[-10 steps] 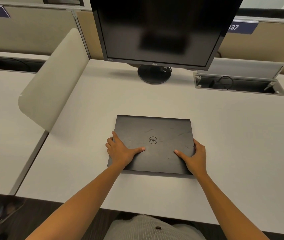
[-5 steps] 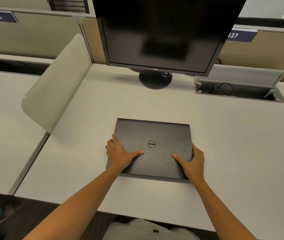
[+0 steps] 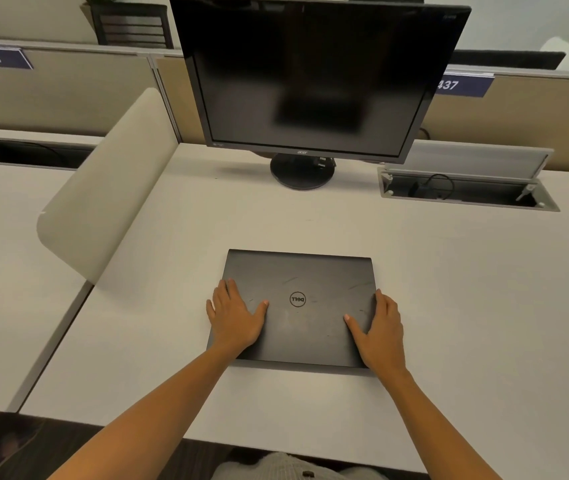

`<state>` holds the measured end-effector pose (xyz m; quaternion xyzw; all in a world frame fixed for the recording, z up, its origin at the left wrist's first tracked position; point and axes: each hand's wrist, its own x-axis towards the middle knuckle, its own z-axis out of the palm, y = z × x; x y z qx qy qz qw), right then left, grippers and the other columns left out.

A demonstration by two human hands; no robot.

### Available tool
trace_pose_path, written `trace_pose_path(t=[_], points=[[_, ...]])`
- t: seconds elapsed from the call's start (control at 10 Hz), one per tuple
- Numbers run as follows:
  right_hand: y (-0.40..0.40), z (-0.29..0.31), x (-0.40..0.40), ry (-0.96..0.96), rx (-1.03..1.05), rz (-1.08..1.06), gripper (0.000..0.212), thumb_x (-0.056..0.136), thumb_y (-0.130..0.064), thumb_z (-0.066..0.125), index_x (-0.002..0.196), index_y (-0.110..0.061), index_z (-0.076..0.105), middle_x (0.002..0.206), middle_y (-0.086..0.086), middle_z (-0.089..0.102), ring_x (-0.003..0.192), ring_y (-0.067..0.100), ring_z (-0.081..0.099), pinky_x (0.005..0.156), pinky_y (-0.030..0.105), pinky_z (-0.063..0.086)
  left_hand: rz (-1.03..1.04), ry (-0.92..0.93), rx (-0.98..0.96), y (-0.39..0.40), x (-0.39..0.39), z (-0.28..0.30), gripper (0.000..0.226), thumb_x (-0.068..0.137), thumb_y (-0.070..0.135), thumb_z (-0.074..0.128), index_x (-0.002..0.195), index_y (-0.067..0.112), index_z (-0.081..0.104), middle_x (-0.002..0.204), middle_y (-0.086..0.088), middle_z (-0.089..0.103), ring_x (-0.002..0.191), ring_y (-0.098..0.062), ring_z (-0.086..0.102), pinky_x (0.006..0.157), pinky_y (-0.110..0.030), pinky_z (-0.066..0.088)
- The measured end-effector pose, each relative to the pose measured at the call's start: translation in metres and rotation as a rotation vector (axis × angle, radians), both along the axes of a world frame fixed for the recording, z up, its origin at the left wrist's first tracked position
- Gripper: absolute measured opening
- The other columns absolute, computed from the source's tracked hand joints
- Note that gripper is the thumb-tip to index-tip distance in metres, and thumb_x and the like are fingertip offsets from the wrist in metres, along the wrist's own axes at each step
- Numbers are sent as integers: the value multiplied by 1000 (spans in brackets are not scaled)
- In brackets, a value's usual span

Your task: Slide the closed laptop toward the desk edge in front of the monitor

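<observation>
A closed black laptop with a round logo lies flat on the pale desk, in front of the dark monitor. My left hand rests on the lid's left side, fingers at the left edge and thumb pointing inward. My right hand holds the right side the same way, fingers wrapped over the right edge. A strip of bare desk separates the laptop's near edge from the desk's front edge.
The monitor's round stand sits behind the laptop. An open cable box with a raised lid is at the back right. A curved beige divider borders the desk on the left, with a neighbouring desk beyond.
The view has tilted upward, showing more of the monitor. The laptop and both hands keep nearly the same place on the desk; my left fingers lie flatter on the lid.
</observation>
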<state>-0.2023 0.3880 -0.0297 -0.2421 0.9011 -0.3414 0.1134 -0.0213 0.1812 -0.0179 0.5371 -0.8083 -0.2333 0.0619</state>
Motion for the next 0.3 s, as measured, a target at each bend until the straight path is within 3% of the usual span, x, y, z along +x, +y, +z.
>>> trace_pose_path(t=[0.3], points=[[-33, 21, -4, 166, -11, 186, 77, 97, -39, 60, 159, -12, 23, 164, 7, 28, 150, 25, 31, 121, 35, 25, -282, 42, -159, -17, -25, 29, 72, 103, 40, 46, 160, 8, 15, 169, -15, 8, 156, -32, 5, 127, -43, 5]])
